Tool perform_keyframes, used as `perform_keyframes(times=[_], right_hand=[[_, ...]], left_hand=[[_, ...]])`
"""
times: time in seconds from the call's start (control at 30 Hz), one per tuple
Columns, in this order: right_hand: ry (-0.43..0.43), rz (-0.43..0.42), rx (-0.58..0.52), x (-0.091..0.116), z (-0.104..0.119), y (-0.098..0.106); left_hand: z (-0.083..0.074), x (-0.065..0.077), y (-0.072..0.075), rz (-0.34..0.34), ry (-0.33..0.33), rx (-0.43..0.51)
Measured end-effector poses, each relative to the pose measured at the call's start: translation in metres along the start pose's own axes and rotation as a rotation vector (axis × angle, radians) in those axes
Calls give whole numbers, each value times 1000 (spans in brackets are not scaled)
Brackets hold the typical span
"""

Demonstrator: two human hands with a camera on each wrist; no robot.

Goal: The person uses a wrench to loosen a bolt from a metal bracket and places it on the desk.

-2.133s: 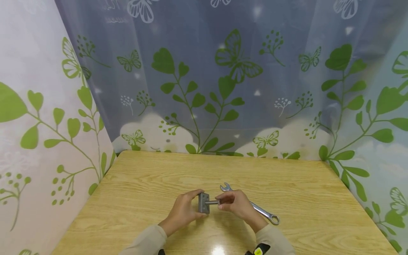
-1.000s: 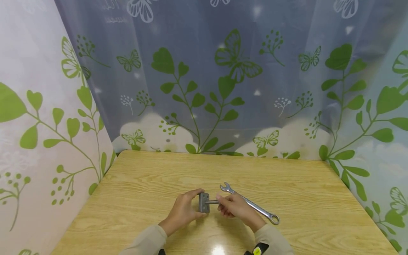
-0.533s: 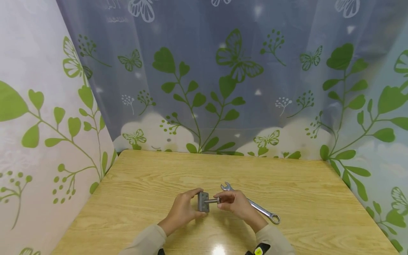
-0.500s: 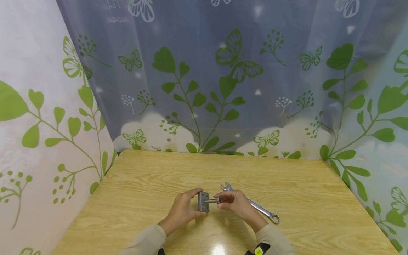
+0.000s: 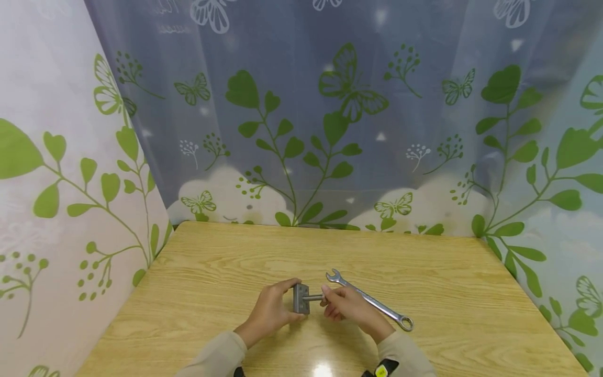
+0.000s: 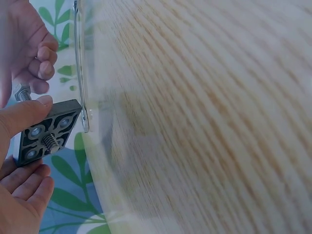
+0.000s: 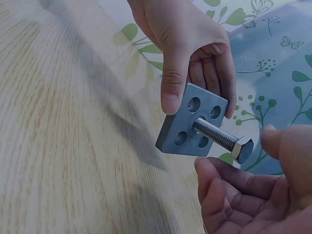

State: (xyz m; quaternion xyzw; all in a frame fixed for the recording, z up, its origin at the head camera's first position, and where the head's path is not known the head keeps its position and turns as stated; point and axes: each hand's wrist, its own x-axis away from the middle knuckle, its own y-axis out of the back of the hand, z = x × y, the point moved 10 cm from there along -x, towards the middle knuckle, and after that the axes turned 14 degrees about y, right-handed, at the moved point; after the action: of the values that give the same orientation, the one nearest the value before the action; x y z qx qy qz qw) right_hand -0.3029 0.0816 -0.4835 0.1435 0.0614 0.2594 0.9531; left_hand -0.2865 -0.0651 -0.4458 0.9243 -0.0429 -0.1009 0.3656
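Observation:
My left hand (image 5: 269, 313) grips a square grey metal plate (image 7: 171, 137) by its edges, thumb on one side and fingers on the other. Through the plate's middle runs a hex bolt (image 7: 217, 134), its head standing well off the holed face. The threaded end shows on the ribbed back face in the left wrist view. My right hand (image 5: 350, 306) is at the bolt head, fingers loosely curled. In the right wrist view its thumb is a small gap away from the head, with the index finger close below. Behind the right hand lies a combination wrench (image 5: 377, 303) on the table.
The wood-grain table (image 5: 226, 256) carries the wrench to the right of the plate. Curtains printed with leaves and butterflies (image 5: 330, 157) close off the back and both sides. A watch-like black strap with a yellow face (image 5: 381, 370) sits at the right sleeve.
My right hand has turned at the bolt head, from fingertips spread around it to thumb swung over on top. The left hand and plate stay about where they were; the wrench lies still.

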Motion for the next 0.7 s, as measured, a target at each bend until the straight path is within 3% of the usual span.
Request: perform_keyframes(times=[0.13, 0.37, 0.7], right_hand=[[-34, -39, -11, 0, -2, 2], [-23, -57, -32, -1, -1, 1], [183, -74, 25, -2, 17, 12]], left_hand=[[-1, 0, 0, -3, -3, -3], [-1, -1, -1, 3, -8, -19], [-1, 0, -1, 13, -3, -20]])
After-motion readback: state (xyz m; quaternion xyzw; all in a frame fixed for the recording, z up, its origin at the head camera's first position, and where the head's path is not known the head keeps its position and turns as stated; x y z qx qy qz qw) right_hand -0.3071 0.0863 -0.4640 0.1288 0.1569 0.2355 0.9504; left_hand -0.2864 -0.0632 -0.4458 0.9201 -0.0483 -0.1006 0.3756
